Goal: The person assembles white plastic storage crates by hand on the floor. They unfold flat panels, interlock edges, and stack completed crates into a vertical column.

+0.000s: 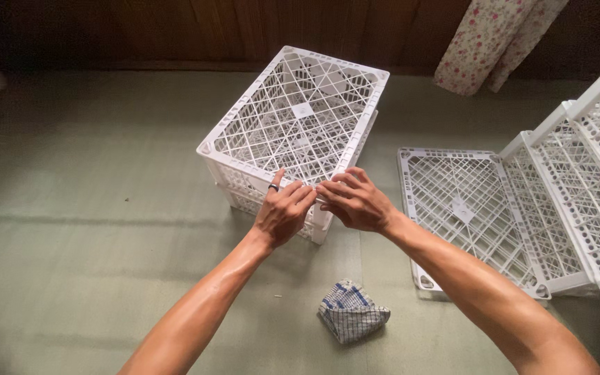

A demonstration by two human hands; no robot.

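Head view: a white lattice crate (298,132) is seen upside down on the green matted floor (85,208), just above the middle of the picture, its gridded base turned up, with what looks like a second crate nested beneath it. At its near rim, at about 6 o'clock on the crate, both hands are pressed together. The left hand (282,212), a dark ring on one finger, is curled with its fingertips hooked over the rim edge; the right hand (355,201) is likewise bent, fingers pinched onto the same edge, the two hands touching at the fingertips. Neither is fully closed; whether anything small is gripped between them cannot be told.

The crate is judged light and stiff: thin moulded plastic ribs, mostly open air, easily lifted but liable to flex or crack at a single thin rib. The smooth plastic may be a little slippery. The solid rim and the corner posts are judged the safest places to be taken hold of, one hand on each of two opposite sides.

At 5 o'clock from the crate, near the forearms, a folded blue-and-white checked cloth (352,310) lies on the floor. At 3 o'clock, well apart, flat white lattice panels (467,208) are spread out, hinged together. At 1 o'clock a floral curtain (487,42) hangs against the dark wooden wall (175,28).
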